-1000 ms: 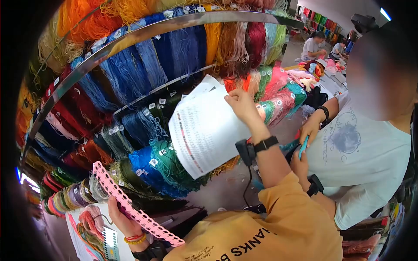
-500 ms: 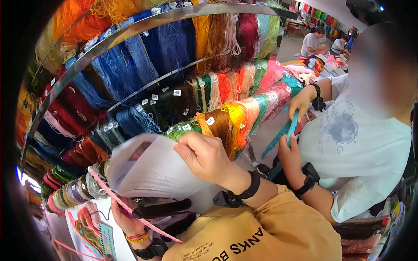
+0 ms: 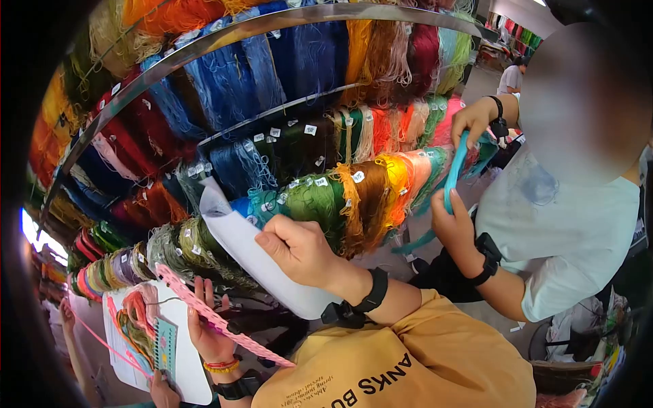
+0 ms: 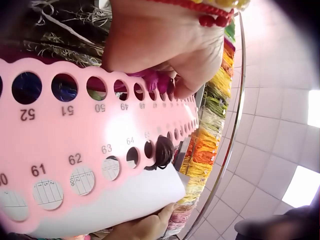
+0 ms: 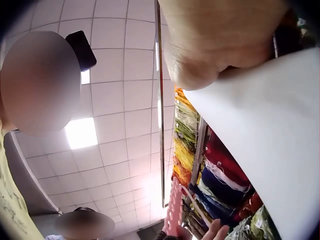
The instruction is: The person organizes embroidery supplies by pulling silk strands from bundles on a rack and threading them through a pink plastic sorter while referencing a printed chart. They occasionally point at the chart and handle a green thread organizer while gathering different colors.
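In the head view my left hand (image 3: 212,345) holds a long pink thread card (image 3: 235,333) with holes along both edges. Close up in the left wrist view, printed numbers run beside the holes. A dark brown thread bundle (image 4: 163,151) hangs through one hole, and magenta thread (image 4: 156,82) shows near the thumb. My right hand (image 3: 303,251) grips white paper sheets (image 3: 255,255) by their edge, the sheets bending down toward the card. Behind the card's holes, the left wrist view shows printed table lines on the paper.
Racks of labelled thread skeins (image 3: 313,204) fill the front, below a curved metal rail (image 3: 272,19). At right a person in a white shirt (image 3: 544,231) stretches a turquoise skein (image 3: 457,170). A white board (image 3: 197,370) with threads and a teal card (image 3: 165,350) lies lower left, beside another hand (image 3: 163,391).
My right hand has brought the raised papers down and turned them, so their printed side no longer faces the head camera. My left hand keeps the pink card. The other person's turquoise skein has risen.
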{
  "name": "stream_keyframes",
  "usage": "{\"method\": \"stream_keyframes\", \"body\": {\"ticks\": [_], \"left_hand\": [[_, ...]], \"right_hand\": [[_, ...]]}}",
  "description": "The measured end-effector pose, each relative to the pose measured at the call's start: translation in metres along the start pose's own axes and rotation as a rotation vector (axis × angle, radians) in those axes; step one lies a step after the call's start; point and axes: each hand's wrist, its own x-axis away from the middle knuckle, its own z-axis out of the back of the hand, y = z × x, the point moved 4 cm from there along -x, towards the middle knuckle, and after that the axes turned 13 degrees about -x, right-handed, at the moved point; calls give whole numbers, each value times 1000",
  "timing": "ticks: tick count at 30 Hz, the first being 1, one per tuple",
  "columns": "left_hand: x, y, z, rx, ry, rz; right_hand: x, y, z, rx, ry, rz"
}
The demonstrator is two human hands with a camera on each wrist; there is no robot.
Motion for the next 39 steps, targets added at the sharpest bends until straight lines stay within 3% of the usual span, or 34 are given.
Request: {"method": "stream_keyframes", "body": {"ticks": [7,11,14,20,39], "left_hand": [[0,-4,38,156,-89,131],[8,11,37,46,75,76],[7,1,74,105,-53,107],[16,19,63,175,89,103],[27,13,84,172,99,97]], "right_hand": [[6,-30,-47,-34,-216,243],[13,-32,-65,-93,-212,217],[16,-34,-72,-120,-187,193],[19,-31,-86,-154,-172,125],[36,-12,-84,-141,-115,-137]]}}
